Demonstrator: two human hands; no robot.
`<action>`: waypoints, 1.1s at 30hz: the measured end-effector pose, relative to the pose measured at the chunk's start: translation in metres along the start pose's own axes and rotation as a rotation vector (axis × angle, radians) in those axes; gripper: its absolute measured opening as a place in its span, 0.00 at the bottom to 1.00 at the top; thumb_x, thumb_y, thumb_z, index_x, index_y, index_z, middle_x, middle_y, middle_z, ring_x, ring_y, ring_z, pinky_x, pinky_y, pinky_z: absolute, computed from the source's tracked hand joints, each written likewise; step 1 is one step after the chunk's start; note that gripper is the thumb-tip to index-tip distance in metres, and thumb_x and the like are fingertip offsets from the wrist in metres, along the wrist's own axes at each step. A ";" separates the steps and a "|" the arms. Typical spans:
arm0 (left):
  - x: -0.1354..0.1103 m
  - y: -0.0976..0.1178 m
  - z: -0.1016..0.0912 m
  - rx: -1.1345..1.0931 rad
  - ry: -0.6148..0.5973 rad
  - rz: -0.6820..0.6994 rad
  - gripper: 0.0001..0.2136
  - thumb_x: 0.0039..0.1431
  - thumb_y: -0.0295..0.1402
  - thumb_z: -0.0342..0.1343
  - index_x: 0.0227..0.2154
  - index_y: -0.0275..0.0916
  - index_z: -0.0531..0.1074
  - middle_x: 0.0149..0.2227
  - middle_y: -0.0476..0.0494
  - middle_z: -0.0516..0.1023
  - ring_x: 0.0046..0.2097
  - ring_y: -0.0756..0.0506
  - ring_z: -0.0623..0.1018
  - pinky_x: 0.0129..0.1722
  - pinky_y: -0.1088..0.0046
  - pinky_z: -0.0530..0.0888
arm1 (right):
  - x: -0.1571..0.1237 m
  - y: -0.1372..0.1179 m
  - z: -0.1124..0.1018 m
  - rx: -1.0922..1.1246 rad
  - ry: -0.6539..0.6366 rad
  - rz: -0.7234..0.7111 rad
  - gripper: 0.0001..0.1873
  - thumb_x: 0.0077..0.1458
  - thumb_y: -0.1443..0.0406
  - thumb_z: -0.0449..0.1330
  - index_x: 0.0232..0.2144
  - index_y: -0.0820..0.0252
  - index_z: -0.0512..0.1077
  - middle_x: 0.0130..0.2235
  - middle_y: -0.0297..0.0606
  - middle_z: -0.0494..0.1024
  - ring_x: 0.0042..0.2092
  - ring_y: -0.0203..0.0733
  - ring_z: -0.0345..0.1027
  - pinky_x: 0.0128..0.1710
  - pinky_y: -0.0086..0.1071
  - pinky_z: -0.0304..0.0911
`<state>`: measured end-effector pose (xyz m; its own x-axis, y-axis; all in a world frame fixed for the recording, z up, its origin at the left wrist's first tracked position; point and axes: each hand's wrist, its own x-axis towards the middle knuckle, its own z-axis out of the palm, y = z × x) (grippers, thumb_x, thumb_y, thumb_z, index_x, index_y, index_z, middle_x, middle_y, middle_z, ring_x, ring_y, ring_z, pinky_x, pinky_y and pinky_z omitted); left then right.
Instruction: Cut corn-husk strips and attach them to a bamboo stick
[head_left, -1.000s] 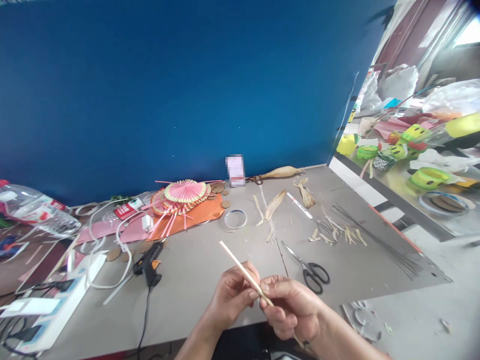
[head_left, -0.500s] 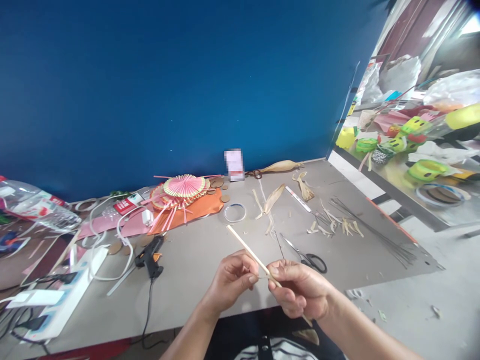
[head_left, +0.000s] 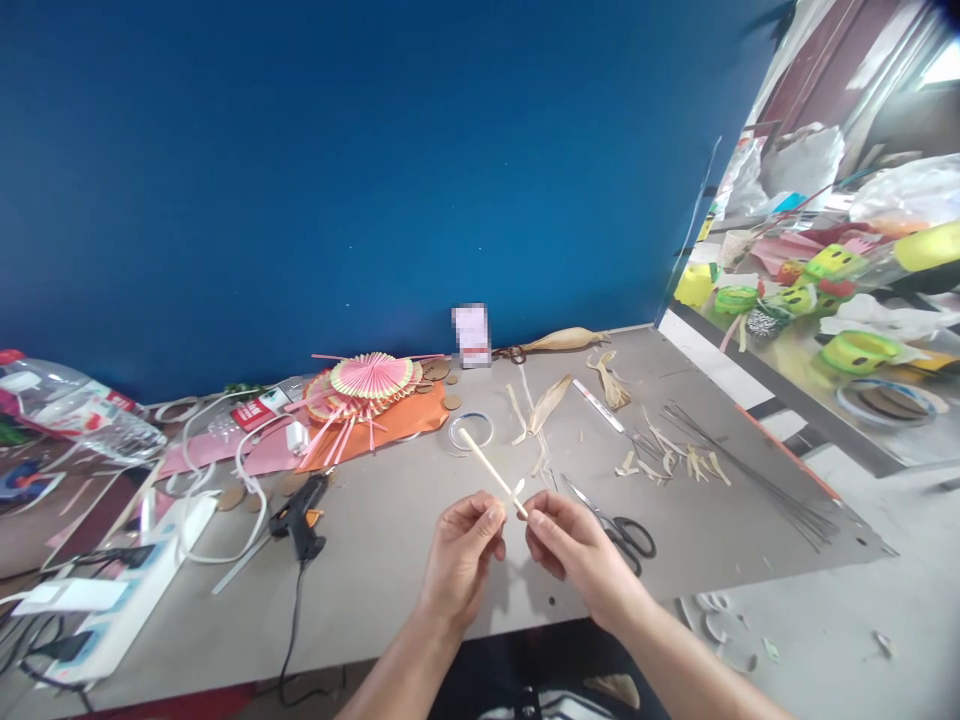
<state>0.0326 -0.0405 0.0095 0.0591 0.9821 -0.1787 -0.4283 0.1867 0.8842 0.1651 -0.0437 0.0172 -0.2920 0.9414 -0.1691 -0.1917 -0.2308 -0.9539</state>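
Note:
A thin pale stick [head_left: 486, 458] slants up and away to the left between my hands. My right hand [head_left: 574, 545] is closed in a pinch on its lower end. Close beside the stick, the fingers of my left hand [head_left: 465, 545] are pinched together; whatever they hold is hidden. A small pale tip [head_left: 519, 487] pokes up by the stick just above my fingertips. Black-handled scissors [head_left: 630, 537] lie to the right, partly behind my right hand. Ahead are dried corn husk pieces [head_left: 550, 403] and a ring of clear tape or wire [head_left: 472, 418].
On the left are a black glue gun [head_left: 300, 520], a white power strip [head_left: 139, 590], cables and a plastic bottle [head_left: 90, 415]. Pink paper fans [head_left: 375, 378] lie at the back. A marker [head_left: 598, 405], husk scraps [head_left: 667, 450] and thin wires [head_left: 757, 470] lie to the right.
My right hand has turned and moved up and slightly left, now gripping the stick's lower end. My left hand has risen a little. A small pale tip now shows beside the stick.

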 end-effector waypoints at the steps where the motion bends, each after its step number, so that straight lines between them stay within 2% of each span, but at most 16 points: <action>1: 0.000 -0.001 0.001 0.009 0.011 0.002 0.08 0.43 0.33 0.59 0.19 0.34 0.67 0.20 0.52 0.62 0.21 0.57 0.61 0.19 0.81 0.61 | -0.001 0.000 0.002 -0.050 -0.013 -0.047 0.14 0.50 0.55 0.53 0.26 0.62 0.62 0.18 0.27 0.60 0.18 0.26 0.48 0.17 0.23 0.43; 4: 0.001 -0.003 0.002 0.058 0.052 -0.001 0.09 0.40 0.34 0.60 0.18 0.34 0.67 0.21 0.51 0.66 0.21 0.56 0.62 0.19 0.81 0.61 | -0.001 -0.004 0.005 -0.170 -0.005 -0.142 0.14 0.49 0.55 0.54 0.25 0.62 0.62 0.19 0.28 0.61 0.21 0.28 0.52 0.21 0.24 0.48; 6: 0.000 -0.005 0.001 0.099 0.058 0.009 0.10 0.40 0.35 0.60 0.18 0.34 0.67 0.21 0.50 0.66 0.21 0.56 0.63 0.19 0.80 0.62 | 0.001 -0.005 0.003 -0.206 0.009 -0.151 0.15 0.49 0.55 0.53 0.24 0.62 0.62 0.19 0.29 0.62 0.21 0.29 0.53 0.21 0.24 0.48; 11: -0.001 -0.006 0.000 0.176 -0.020 0.085 0.07 0.42 0.34 0.59 0.19 0.35 0.70 0.22 0.49 0.67 0.24 0.54 0.64 0.19 0.80 0.62 | 0.005 -0.005 -0.001 -0.255 0.024 -0.074 0.16 0.49 0.54 0.53 0.21 0.61 0.62 0.15 0.27 0.59 0.17 0.28 0.48 0.17 0.24 0.44; 15: -0.003 -0.004 -0.002 0.204 -0.073 0.083 0.06 0.44 0.33 0.58 0.21 0.36 0.71 0.23 0.49 0.67 0.25 0.53 0.65 0.19 0.80 0.63 | 0.006 -0.006 -0.002 -0.234 0.016 0.000 0.16 0.49 0.54 0.53 0.21 0.61 0.63 0.13 0.26 0.59 0.15 0.26 0.46 0.15 0.23 0.42; 22: -0.004 -0.004 -0.005 0.215 -0.073 0.072 0.06 0.43 0.32 0.57 0.24 0.35 0.70 0.26 0.48 0.66 0.25 0.53 0.65 0.19 0.80 0.65 | 0.007 -0.004 -0.004 -0.264 0.024 0.019 0.16 0.49 0.55 0.53 0.21 0.62 0.63 0.13 0.26 0.60 0.15 0.26 0.46 0.14 0.23 0.42; 27: -0.004 -0.004 -0.004 0.278 -0.073 0.077 0.06 0.46 0.34 0.55 0.22 0.35 0.69 0.24 0.48 0.66 0.25 0.52 0.66 0.19 0.80 0.65 | 0.006 -0.006 -0.002 -0.296 0.028 0.006 0.15 0.48 0.55 0.53 0.20 0.62 0.63 0.13 0.27 0.60 0.16 0.26 0.47 0.15 0.23 0.43; 33: -0.005 -0.007 -0.007 0.331 -0.071 0.133 0.07 0.48 0.34 0.55 0.22 0.35 0.68 0.24 0.49 0.66 0.25 0.53 0.66 0.20 0.79 0.65 | 0.002 -0.011 0.000 -0.292 0.009 0.015 0.16 0.48 0.55 0.53 0.21 0.62 0.63 0.14 0.27 0.61 0.16 0.26 0.47 0.15 0.22 0.43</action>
<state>0.0294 -0.0466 0.0015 0.0902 0.9954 -0.0322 -0.1225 0.0431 0.9915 0.1665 -0.0396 0.0270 -0.2842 0.9408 -0.1847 0.0911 -0.1652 -0.9820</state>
